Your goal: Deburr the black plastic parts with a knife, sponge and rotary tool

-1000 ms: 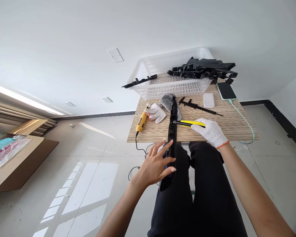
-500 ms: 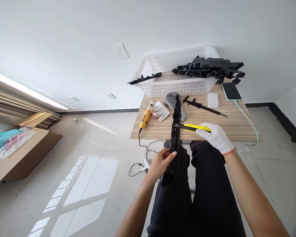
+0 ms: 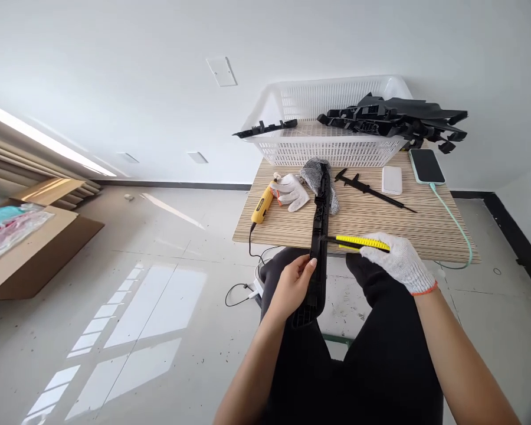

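My bare left hand (image 3: 294, 286) grips the near end of a long black plastic strip (image 3: 321, 224), which runs from my lap up onto the wooden table (image 3: 380, 227). My right hand (image 3: 400, 261), in a white knit glove, holds a yellow and black utility knife (image 3: 358, 242) whose tip touches the strip's right edge near the table's front edge. The strip's far end lies over a grey cloth (image 3: 315, 172).
On the table lie a yellow rotary tool (image 3: 263, 206) with a cord, a spare white glove (image 3: 291, 191), a black caliper (image 3: 369, 190), a white box (image 3: 392, 179) and a phone (image 3: 426, 166) on a green cable. A white basket (image 3: 331, 127) holds black plastic parts (image 3: 393, 117). A cardboard box (image 3: 30, 248) stands left.
My left hand closed around the strip's near end, having been spread open against it. The knife slid along the strip toward me, from mid-table to the front edge. The view shifted slightly.
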Motion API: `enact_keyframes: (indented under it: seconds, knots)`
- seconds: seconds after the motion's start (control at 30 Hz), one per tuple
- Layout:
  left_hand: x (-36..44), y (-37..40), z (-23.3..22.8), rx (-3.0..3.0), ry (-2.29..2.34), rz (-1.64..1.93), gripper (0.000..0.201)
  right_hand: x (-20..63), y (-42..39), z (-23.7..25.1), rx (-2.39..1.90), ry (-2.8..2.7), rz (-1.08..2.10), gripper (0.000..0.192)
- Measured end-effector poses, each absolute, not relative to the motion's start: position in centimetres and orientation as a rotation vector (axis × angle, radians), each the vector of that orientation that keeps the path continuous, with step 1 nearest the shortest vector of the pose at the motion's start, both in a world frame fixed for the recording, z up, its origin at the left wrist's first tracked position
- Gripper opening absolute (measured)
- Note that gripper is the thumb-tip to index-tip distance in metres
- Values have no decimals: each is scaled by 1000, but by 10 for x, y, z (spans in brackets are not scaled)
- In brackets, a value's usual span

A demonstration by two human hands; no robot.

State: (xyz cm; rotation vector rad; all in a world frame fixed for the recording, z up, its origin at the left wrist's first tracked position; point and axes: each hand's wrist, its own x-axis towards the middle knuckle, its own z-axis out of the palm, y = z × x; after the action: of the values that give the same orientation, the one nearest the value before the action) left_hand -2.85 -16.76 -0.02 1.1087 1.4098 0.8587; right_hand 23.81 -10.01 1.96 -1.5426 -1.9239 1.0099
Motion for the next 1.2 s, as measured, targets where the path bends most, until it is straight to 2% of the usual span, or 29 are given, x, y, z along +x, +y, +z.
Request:
enact_keyframes:
  seconds: [0.13,0.27,0.37,0.5,0.7,0.93,1.03,1.13,1.2]
  knots:
    - [-25,-165,-16,933,1285,876,55,240,-100,21,-1522,-2011,1162,34]
    - [-34,-165,-32,774,1163,932,58,242,-97,19,-1511,-1968,1105,36]
    - [-46,-166,-36,679,1082,947,64,243,-94,17,-1453,-2023,1201,34]
    - [-57,-175,-33,632,939,942,58,242,-93,13,-1466,-1989,1052,33]
    - [-67,-206,-36,624,627,820,83,238,-96,8,-1475,-1981,979,32]
    - [-70,-247,-50,586,673,933,95,238,-94,11,-1478,-1996,947,33]
    - [-65,-251,-51,538,789,1010,92,240,-104,14,-1475,-1933,1015,34]
    - [-59,-248,-54,548,876,1038,87,241,-126,6,-1408,-2008,1224,37]
    - [-57,-245,-57,595,895,1038,86,241,-144,-9,-1416,-2053,1132,38]
